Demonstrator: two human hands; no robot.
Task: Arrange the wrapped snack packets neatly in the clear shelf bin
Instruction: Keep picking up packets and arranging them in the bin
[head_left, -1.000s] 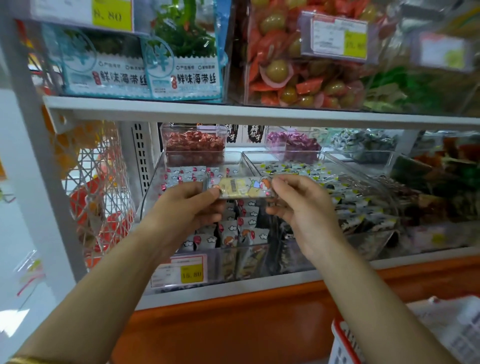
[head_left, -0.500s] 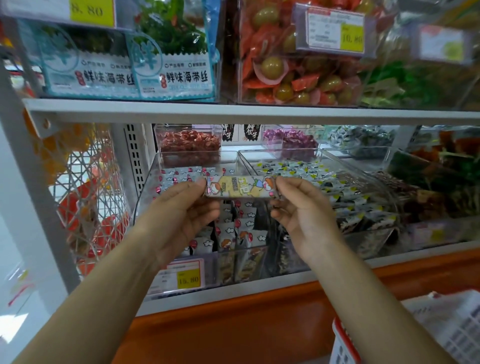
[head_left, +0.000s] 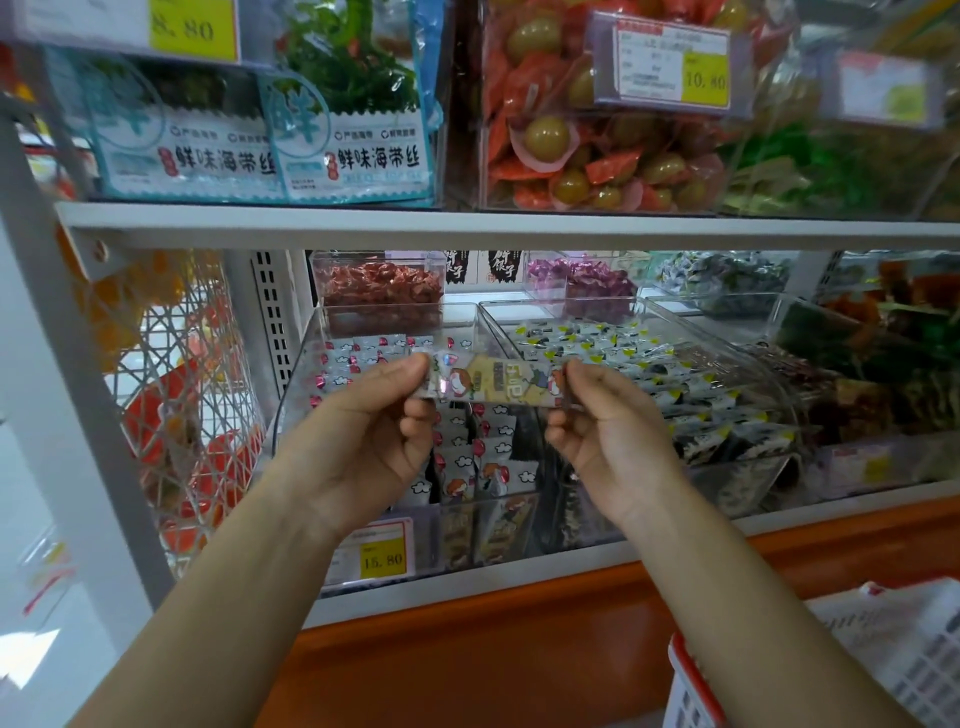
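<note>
Head view: both hands are up in front of the middle shelf (head_left: 467, 228), with one snack packet (head_left: 493, 382) stretched level between them. Left hand (head_left: 358, 431) pinches the packet's left end between thumb and fingertips, and right hand (head_left: 608, 436) pinches the right end the same way. Fingers are curled on both, nothing else held. Packet is yellow with cartoon print and clear crimped ends, long axis left-right. It's held in the air over the clear bin (head_left: 298, 384), roughly above the middle, apart from the stock below. Bin is leftmost in the front row and holds more packets (head_left: 483, 457), white wrap with red and cloud print. Those near the front wall stand on edge; the ones further back are partly hidden by the hands. Yellow price tag (head_left: 382, 553) reading 15.80 is on the bin's front. Neighbouring bin (head_left: 649, 364) just to the right holds dark-and-white packets with yellow corners. Small clear box of red sweets (head_left: 382, 283) sits behind the bin. Seaweed packs (head_left: 353, 150) are on the shelf above. Red-rimmed white basket (head_left: 696, 691) is at bottom right.
</note>
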